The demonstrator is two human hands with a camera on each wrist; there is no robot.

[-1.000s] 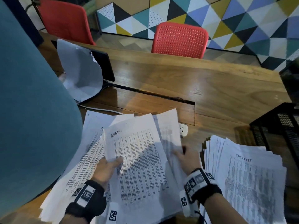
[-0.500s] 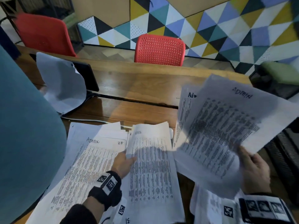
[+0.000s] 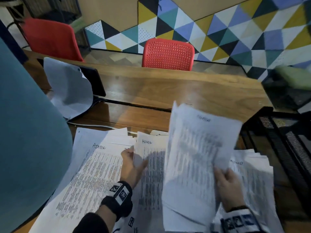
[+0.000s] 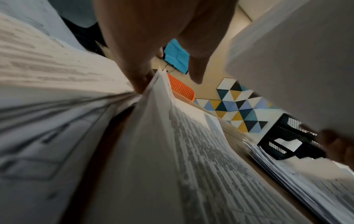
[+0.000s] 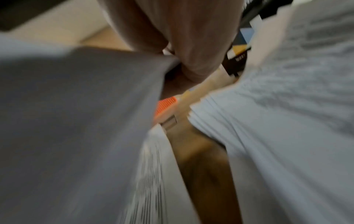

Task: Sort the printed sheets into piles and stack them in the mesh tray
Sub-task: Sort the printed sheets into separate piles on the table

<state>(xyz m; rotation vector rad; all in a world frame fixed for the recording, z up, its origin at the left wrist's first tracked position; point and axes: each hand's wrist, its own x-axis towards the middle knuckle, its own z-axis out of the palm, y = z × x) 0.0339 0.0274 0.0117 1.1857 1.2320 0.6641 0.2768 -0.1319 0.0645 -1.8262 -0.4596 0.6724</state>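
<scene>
Bare desk (image 3: pixel 193 91) lies open beyond the sheets (image 3: pixel 94 169); mesh tray (image 3: pixel 286 148) blocks right

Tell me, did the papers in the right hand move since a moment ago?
Yes. The bundle of sheets in the right hand was tipped toward the mesh tray; now it stands nearly upright, swung back leftward over the table's piles.

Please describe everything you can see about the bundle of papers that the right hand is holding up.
The bundle of papers is several white sheets printed with dense rows of dark text, with a handwritten word near the top edge, too blurred to read. It is lifted off the table, standing almost upright and slightly curved. The right hand grips its lower right edge. It hangs between the pile under the left hand and the pile on the right.
</scene>
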